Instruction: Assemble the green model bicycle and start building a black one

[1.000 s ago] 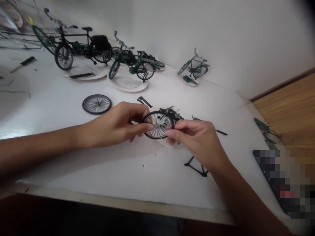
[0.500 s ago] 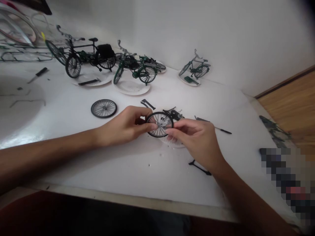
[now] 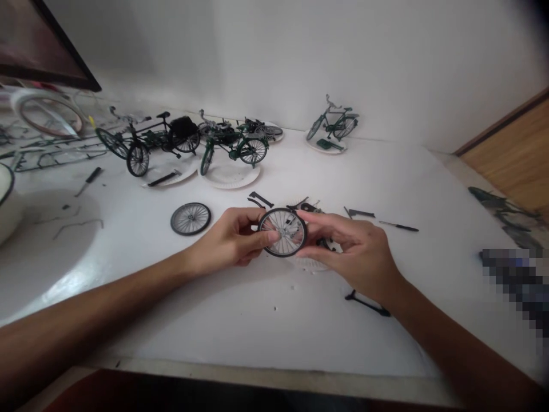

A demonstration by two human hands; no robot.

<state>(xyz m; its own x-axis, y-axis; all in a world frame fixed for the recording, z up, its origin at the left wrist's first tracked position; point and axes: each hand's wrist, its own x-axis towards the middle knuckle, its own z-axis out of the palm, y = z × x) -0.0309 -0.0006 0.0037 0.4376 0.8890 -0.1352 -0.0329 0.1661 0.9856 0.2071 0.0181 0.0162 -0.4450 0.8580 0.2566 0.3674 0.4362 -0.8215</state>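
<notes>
Miniature wheel (image 3: 282,232) — black tyre, silver spokes | left hand (image 3: 229,240), right hand (image 3: 355,252) — gripping it

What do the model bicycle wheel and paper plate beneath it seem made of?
The model bicycle wheel seems to have a matte black rubber or plastic tyre and shiny metal spokes. The paper plate looks like white pressed paper, its rim ribbed.

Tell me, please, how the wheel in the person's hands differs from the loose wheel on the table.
The held wheel is raised and faces the camera between the left hand and right hand, while the loose wheel lies flat on the white table. The held wheel has fingers on it; the loose wheel has none. Both have black tyres and thin silver spokes.
</notes>
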